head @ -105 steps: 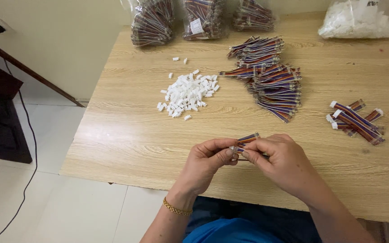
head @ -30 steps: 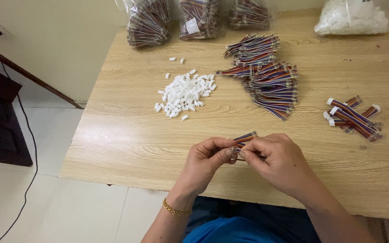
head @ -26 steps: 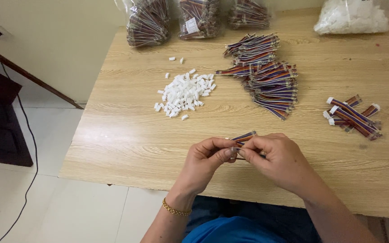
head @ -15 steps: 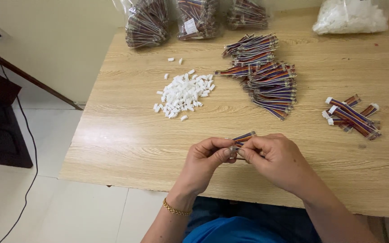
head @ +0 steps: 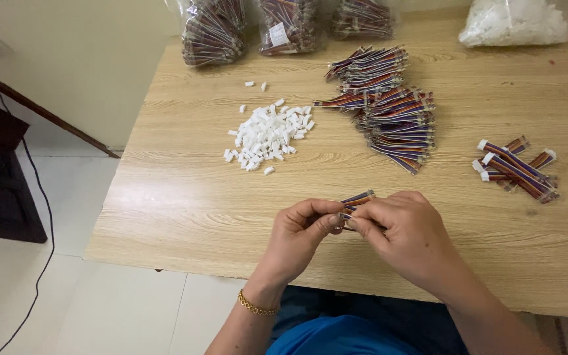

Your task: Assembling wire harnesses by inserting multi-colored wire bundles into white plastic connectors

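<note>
You have a short multicoloured ribbon cable (head: 356, 198) pinched between both hands just above the near part of the wooden table (head: 185, 197): your left hand (head: 300, 233) closes thumb and fingertips on its lower end, and your right hand (head: 405, 233) curls shut over the rest, so only the upper tip shows. Beyond your hands lies a heap of small white connectors (head: 267, 135), and to its right a stack of ribbon cables (head: 389, 108); a few finished cables with white ends (head: 514, 167) sit well apart at the right. Bags of cables (head: 284, 23) and a bag of white parts (head: 514, 20) line the far edge. Since the earlier frames your hands have barely shifted. Bare table stretches left of your hands towards its edge.
</note>
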